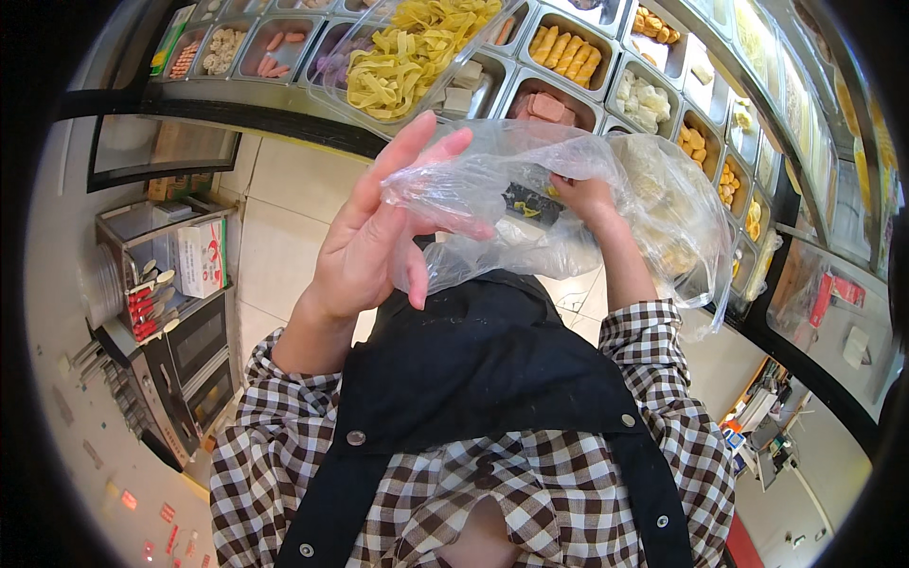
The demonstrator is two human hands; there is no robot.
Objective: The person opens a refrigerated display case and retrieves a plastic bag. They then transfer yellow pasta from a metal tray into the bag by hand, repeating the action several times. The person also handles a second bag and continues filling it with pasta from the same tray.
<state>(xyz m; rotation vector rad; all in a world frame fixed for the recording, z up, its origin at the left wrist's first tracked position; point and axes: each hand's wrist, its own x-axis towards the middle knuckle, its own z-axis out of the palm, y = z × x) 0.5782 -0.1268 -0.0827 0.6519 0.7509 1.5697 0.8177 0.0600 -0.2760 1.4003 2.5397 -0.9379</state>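
My left hand point(373, 238) is raised with its fingers spread, holding the bunched edge of a clear plastic bag point(454, 184) among them. Some of those fingers show through the film. To the right, my right hand point(588, 197) grips the same plastic, its fingertips partly covered. Pale, lumpy contents point(660, 192) fill the bag's right side beyond that wrist; I cannot tell what they are. Just past my hands, a clear plastic tray of wide yellow noodles point(398, 64) rests over the metal food pans.
Metal pans hold rolled yellow food point(566, 57), pink blocks point(545, 108), white pieces point(643, 98) and small sausages point(277, 57). Glass shelving point(788, 106) rises at the right. At left stands a cabinet point(202, 341) with red-handled utensils point(145, 305) and a white box point(202, 257).
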